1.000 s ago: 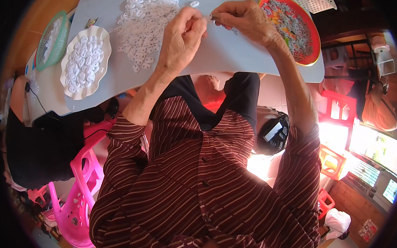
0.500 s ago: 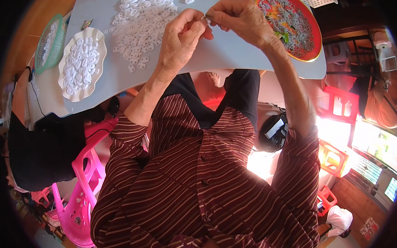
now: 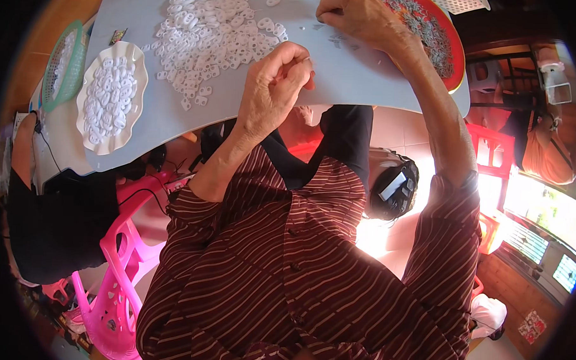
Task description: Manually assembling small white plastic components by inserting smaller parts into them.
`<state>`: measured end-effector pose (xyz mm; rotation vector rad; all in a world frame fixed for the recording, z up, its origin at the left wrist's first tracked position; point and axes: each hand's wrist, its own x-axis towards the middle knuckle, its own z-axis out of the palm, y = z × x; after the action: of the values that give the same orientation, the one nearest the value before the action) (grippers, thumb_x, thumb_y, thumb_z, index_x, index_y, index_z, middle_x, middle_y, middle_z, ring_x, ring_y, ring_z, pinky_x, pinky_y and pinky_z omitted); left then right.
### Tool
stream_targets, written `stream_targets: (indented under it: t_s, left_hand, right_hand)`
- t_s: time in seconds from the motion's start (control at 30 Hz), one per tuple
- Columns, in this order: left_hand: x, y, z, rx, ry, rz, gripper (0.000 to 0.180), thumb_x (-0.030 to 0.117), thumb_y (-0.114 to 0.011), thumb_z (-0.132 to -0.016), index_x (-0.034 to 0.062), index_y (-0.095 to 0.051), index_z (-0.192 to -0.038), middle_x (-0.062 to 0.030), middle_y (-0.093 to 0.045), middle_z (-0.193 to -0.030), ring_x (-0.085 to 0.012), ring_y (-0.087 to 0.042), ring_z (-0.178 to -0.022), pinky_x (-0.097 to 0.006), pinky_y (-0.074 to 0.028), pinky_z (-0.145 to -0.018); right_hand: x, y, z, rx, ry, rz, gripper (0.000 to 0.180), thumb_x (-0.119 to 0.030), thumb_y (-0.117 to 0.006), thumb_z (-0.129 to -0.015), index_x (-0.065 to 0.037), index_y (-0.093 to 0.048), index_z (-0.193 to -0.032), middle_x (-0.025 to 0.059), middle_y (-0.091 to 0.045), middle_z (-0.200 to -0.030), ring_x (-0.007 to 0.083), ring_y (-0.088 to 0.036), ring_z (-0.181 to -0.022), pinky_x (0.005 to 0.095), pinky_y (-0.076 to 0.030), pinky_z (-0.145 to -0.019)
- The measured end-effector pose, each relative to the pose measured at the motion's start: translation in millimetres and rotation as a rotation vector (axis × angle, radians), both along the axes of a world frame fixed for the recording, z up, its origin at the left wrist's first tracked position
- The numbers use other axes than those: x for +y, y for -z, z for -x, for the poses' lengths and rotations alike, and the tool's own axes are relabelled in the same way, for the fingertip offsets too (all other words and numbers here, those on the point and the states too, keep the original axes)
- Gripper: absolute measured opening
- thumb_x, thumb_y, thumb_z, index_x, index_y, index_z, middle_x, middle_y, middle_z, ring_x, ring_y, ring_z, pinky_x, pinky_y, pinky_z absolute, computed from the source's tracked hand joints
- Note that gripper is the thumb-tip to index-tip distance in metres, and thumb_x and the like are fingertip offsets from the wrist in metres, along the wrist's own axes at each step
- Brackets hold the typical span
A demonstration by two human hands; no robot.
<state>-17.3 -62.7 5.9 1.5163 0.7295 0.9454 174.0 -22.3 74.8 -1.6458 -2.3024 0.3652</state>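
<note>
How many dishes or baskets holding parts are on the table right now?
3: a green basket at far left, a white scalloped plate beside it, a red tray at right. Others may lie out of frame.

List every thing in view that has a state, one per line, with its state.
left hand: fingers curled shut, whether on a small piece cannot be told
right hand: curled, fingertips down on the table
white plate: filled with white pieces
red tray: holds grey pieces
green basket: holds white pieces
loose white pieces: heaped on the table

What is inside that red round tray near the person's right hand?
The red tray holds a heap of small grey metal-looking pieces. The right hand and the picture's upper edge hide its near-left part, so what lies there cannot be seen.
</note>
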Motion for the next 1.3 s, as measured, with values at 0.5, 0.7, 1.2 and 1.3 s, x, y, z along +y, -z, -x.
stream_targets:
  t_s: [0.5,0.7,1.2,1.3]
  left_hand:
    - [-2.8,-1.2,0.2,-0.062,0.04,0.063,0.008,0.006,-0.052,-0.089,-0.0015,-0.053,-0.088,-0.0031,-0.053,-0.064,-0.0056,-0.05,-0.05,-0.022,-0.043,-0.042]
    - [-2.2,0.0,-0.6,-0.007,0.014,-0.023,0.01,0.009,-0.054,-0.088,-0.001,-0.054,-0.087,-0.0035,-0.056,-0.067,-0.0066,-0.052,-0.061,-0.022,-0.043,-0.056]
    - [0.1,0.2,1.6,0.026,-0.022,-0.006,0.01,0.01,-0.054,-0.088,0.0002,-0.056,-0.086,-0.0039,-0.059,-0.073,-0.0091,-0.055,-0.067,-0.023,-0.043,-0.066]
    - [0.5,2.1,-0.2,0.014,-0.026,-0.026,0.01,0.01,-0.055,-0.087,0.0006,-0.055,-0.085,-0.0024,-0.057,-0.067,-0.0067,-0.052,-0.063,-0.022,-0.042,-0.061]
  right_hand:
    - [2.1,-2.1,0.2,-0.05,0.012,-0.031,0.02,-0.014,-0.055,-0.078,0.002,-0.066,-0.077,0.0207,-0.064,-0.075,0.0339,-0.063,-0.069,0.0401,-0.05,-0.064]
    - [-3.1,32.9,-9.3,-0.304,-0.228,-0.474,0.019,-0.009,-0.053,-0.079,0.002,-0.061,-0.066,0.0213,-0.061,-0.067,0.0343,-0.063,-0.065,0.04,-0.052,-0.062]
    - [-25.9,4.3,1.7,0.171,0.127,-0.114,0.015,-0.01,-0.059,-0.074,0.005,-0.062,-0.074,0.0211,-0.061,-0.067,0.0349,-0.061,-0.062,0.0401,-0.049,-0.061]
    - [-15.0,13.6,-4.7,0.161,0.099,-0.118,0.016,-0.01,-0.059,-0.075,0.005,-0.064,-0.077,0.0213,-0.062,-0.071,0.0349,-0.062,-0.066,0.0402,-0.049,-0.065]
